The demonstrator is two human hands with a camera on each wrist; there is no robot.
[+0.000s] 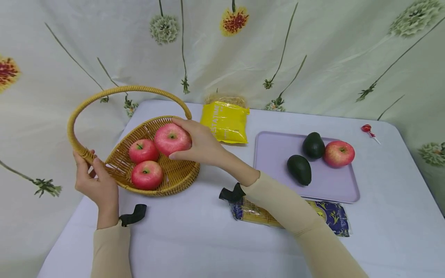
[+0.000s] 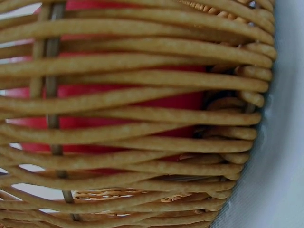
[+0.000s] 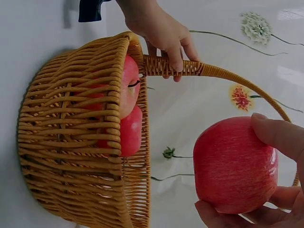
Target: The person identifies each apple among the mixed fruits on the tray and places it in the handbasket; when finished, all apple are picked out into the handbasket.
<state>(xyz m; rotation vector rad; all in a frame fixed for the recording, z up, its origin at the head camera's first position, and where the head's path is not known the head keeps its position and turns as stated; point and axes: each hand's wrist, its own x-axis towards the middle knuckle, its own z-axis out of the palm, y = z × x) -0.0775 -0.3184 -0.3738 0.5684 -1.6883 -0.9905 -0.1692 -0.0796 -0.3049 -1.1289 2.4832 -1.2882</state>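
Observation:
My right hand [image 1: 199,143] grips a red apple [image 1: 172,139] over the back part of a wicker basket [image 1: 180,179]. In the right wrist view the held apple [image 3: 236,165] is above the basket's rim, with thumb and fingers around its sides. Two more apples, one farther back [image 1: 143,151] and one nearer [image 1: 147,175], lie inside the basket. At the basket's left end, my left hand [image 1: 97,181] grips the lower part of the tall arched handle [image 1: 130,89]. Woven strands [image 2: 142,104] fill the left wrist view, with red apple showing through the gaps; the left hand is hidden there.
Behind the basket lies a yellow packet [image 1: 226,121]. A lilac tray [image 1: 274,154] on the right bears two avocados [image 1: 299,170] and an apple [image 1: 338,154]. A blue-and-gold packet [image 1: 330,218] lies partly under my right forearm. A red lollipop [image 1: 366,128] is at the far right.

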